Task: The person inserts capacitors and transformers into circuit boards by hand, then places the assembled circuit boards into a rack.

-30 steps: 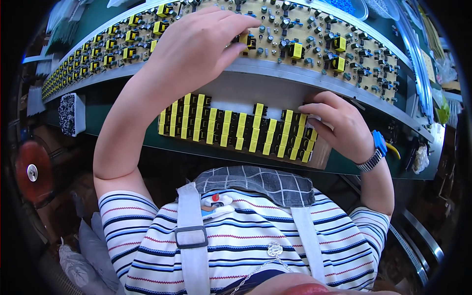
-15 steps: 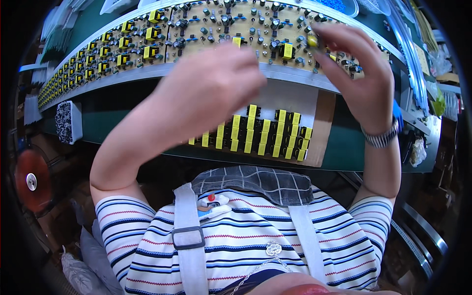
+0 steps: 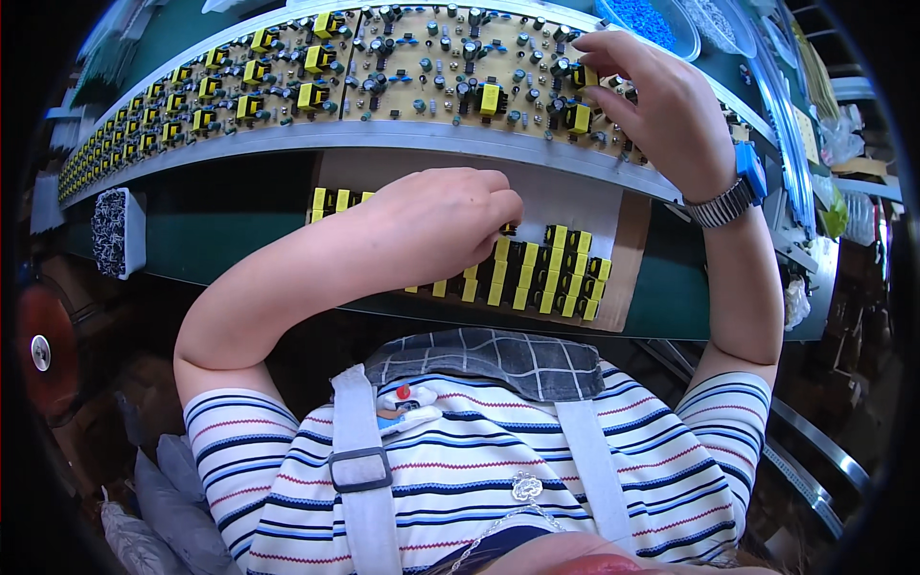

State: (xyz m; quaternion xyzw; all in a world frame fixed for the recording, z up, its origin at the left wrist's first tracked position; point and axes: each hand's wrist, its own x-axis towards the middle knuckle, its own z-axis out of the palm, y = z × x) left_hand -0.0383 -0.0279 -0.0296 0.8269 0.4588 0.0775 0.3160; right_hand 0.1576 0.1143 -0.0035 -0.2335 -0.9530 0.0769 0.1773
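Observation:
My right hand (image 3: 661, 110) is raised to the long circuit board (image 3: 402, 115) on the conveyor. Its fingertips pinch a yellow transformer (image 3: 583, 77) against the board's right part. My left hand (image 3: 436, 230) lies over the cardboard tray (image 3: 628, 249) in front of me. Its bunched fingers close on one of the yellow transformers (image 3: 551, 268) standing there in rows. A metal watch (image 3: 724, 203) is on my right wrist. The board carries several yellow transformers and dark capacitors.
More populated boards (image 3: 144, 134) run off to the left along the curved grey conveyor rail (image 3: 287, 144). A bin of dark parts (image 3: 115, 230) sits at the left. A dish of blue beads (image 3: 642, 17) stands at the far right. A red wheel (image 3: 43, 350) is low on the left.
My left hand dropped from the circuit board to the tray of yellow transformers. My right hand rose from the tray to the board, carrying a yellow transformer.

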